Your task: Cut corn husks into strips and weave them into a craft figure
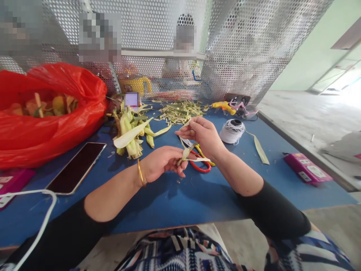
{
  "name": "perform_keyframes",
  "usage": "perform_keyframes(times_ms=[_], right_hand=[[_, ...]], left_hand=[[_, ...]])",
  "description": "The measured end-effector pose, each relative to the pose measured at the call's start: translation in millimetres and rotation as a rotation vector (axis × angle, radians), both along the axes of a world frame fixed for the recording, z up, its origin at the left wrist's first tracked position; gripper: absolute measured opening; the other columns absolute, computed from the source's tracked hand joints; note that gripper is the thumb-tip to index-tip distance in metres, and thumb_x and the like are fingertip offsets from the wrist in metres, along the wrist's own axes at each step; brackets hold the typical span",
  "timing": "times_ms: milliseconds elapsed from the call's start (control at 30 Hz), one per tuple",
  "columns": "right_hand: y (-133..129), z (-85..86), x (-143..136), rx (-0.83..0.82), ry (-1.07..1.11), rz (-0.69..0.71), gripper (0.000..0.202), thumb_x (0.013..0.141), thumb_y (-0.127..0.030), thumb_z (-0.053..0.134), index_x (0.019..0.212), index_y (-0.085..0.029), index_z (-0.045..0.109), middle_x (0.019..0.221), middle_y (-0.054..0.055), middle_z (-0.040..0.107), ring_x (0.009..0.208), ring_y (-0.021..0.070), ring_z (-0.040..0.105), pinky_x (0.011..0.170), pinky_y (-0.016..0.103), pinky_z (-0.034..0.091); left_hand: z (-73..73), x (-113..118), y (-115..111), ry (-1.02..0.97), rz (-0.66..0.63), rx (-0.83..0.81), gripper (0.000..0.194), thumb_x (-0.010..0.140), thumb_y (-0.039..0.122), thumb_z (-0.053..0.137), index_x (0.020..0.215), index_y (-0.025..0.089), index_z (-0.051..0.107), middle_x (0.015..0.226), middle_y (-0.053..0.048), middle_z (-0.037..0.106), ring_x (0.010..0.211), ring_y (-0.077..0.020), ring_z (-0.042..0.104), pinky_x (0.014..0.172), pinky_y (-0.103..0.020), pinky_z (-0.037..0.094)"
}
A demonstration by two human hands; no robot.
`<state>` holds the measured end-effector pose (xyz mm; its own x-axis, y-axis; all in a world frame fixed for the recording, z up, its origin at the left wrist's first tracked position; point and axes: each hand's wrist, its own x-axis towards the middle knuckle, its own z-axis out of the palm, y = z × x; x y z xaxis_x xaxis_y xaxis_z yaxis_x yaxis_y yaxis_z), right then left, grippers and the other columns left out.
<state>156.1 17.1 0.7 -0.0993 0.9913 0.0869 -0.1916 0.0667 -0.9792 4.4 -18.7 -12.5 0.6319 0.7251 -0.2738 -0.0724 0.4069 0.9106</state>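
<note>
Husk piece (pixel 185 153), hand-held

One, pale; mid-view, over the blue surface (pixel 225 205). Left hand (pixel 159 163): fingers pinching it. Right hand (pixel 205 134), one o'clock: fingers pinching a thin strand (pixel 186 123). Scissors (pixel 204 171) (red and yellow handles), four o'clock, partly hidden. Thread spool (pixel 231 134), two. Shreds (pixel 182 113), twelve. Husk bundle (pixel 130 137), ten.

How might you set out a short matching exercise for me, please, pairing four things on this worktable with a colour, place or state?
Column one:
1. scissors
2. pale strip in front of the scissors
3. thread spool
4. phone

Column two:
A. white around a dark core
B. pinched in the left hand
C. dark-screened, beside the red bag
D. showing a red handle loop

Right pairs: 1-D, 2-B, 3-A, 4-C.
</note>
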Motion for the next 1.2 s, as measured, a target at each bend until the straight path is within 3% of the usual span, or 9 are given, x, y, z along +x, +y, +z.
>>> perform_keyframes(times_ms=[100, 233, 433, 533, 633, 733, 800, 967, 1200], right_hand=[[0.4, -0.7, 0.0, 0.002, -0.017, 0.000, 0.018, 0.091, -0.020, 0.050, 0.073, -0.019, 0.048, 0.065, -0.003, 0.066, 0.065, 0.0109, 0.071, 0.067, 0.024, 0.054], [-1.2, -2.8, -1.5, 0.024, -0.026, 0.021, 0.018, 0.092, -0.017, 0.046, 0.075, -0.020, 0.047, 0.066, -0.003, 0.067, 0.065, 0.0101, 0.070, 0.070, 0.025, 0.055], [0.1, -9.7, -4.0, 0.206, -0.033, 0.034, 0.017, 0.091, -0.031, 0.050, 0.078, -0.022, 0.043, 0.075, -0.003, 0.067, 0.077, 0.0110, 0.070, 0.080, 0.028, 0.054], [5.6, -8.0, 7.0, 0.334, -0.198, 0.002, 0.008, 0.088, -0.029, 0.053, 0.087, -0.022, 0.048, 0.077, -0.003, 0.066, 0.078, 0.0116, 0.067, 0.080, 0.029, 0.052], [7.9, 0.3, 25.7, 0.465, -0.416, 0.064, 0.017, 0.086, -0.024, 0.054, 0.102, -0.020, 0.054, 0.087, 0.001, 0.069, 0.089, 0.0146, 0.066, 0.084, 0.032, 0.050], [4.3, 7.5, 39.7, 0.623, -0.716, 0.227, 0.015, 0.088, -0.024, 0.053, 0.098, -0.019, 0.063, 0.097, 0.006, 0.071, 0.094, 0.0175, 0.065, 0.086, 0.036, 0.047], [0.8, 7.9, 42.5, 0.757, -0.879, 0.265, 0.012, 0.087, -0.023, 0.056, 0.093, -0.020, 0.066, 0.096, 0.005, 0.072, 0.095, 0.0188, 0.064, 0.090, 0.038, 0.044], [-1.6, -0.9, 36.8, 0.922, -1.143, 0.118, 0.021, 0.093, -0.019, 0.049, 0.078, -0.021, 0.065, 0.082, 0.001, 0.070, 0.085, 0.0162, 0.062, 0.104, 0.043, 0.030], [1.6, -9.8, 33.2, 0.950, -1.300, -0.038, 0.024, 0.093, -0.017, 0.047, 0.077, -0.020, 0.065, 0.080, 0.002, 0.069, 0.081, 0.0167, 0.061, 0.105, 0.041, 0.030]], left_hand=[[2.1, -0.2, -0.3, -0.032, -0.020, -0.012, 0.022, 0.071, 0.023, 0.060, 0.083, 0.010, 0.074, 0.065, -0.002, 0.058, 0.054, -0.0087, 0.051, 0.066, -0.029, 0.053], [2.5, 2.6, -4.5, 0.076, 0.008, 0.066, 0.017, 0.072, 0.028, 0.069, 0.075, 0.011, 0.072, 0.062, 0.002, 0.054, 0.052, -0.0070, 0.048, 0.065, -0.028, 0.054], [-0.9, 6.5, -6.6, 0.090, 0.057, 0.074, 0.026, 0.071, 0.036, 0.075, 0.079, 0.011, 0.072, 0.059, 0.003, 0.054, 0.049, -0.0055, 0.045, 0.060, -0.026, 0.054], [0.4, 5.6, -4.9, 0.042, 0.093, 0.041, 0.026, 0.071, 0.035, 0.075, 0.082, 0.011, 0.074, 0.059, 0.003, 0.053, 0.048, -0.0049, 0.045, 0.057, -0.024, 0.053], [1.7, 3.5, -2.7, 0.000, 0.130, 0.031, 0.026, 0.074, 0.035, 0.074, 0.084, 0.011, 0.075, 0.059, 0.003, 0.052, 0.049, -0.0050, 0.045, 0.056, -0.023, 0.052], [1.3, 1.9, -0.8, -0.031, 0.159, 0.031, 0.024, 0.076, 0.035, 0.073, 0.083, 0.012, 0.074, 0.058, 0.003, 0.052, 0.048, -0.0052, 0.046, 0.054, -0.023, 0.051], [0.3, 1.6, 0.1, -0.044, 0.170, 0.030, 0.023, 0.078, 0.033, 0.071, 0.082, 0.011, 0.074, 0.058, 0.002, 0.053, 0.048, -0.0052, 0.047, 0.053, -0.022, 0.051], [-1.3, 1.9, 1.9, -0.050, 0.184, -0.008, 0.019, 0.081, 0.028, 0.069, 0.083, 0.010, 0.074, 0.058, 0.001, 0.055, 0.048, -0.0054, 0.048, 0.052, -0.021, 0.052], [2.4, 0.6, 5.3, -0.089, 0.225, -0.099, 0.014, 0.086, 0.011, 0.059, 0.085, 0.010, 0.073, 0.061, -0.002, 0.064, 0.050, -0.0066, 0.056, 0.051, -0.018, 0.052]])
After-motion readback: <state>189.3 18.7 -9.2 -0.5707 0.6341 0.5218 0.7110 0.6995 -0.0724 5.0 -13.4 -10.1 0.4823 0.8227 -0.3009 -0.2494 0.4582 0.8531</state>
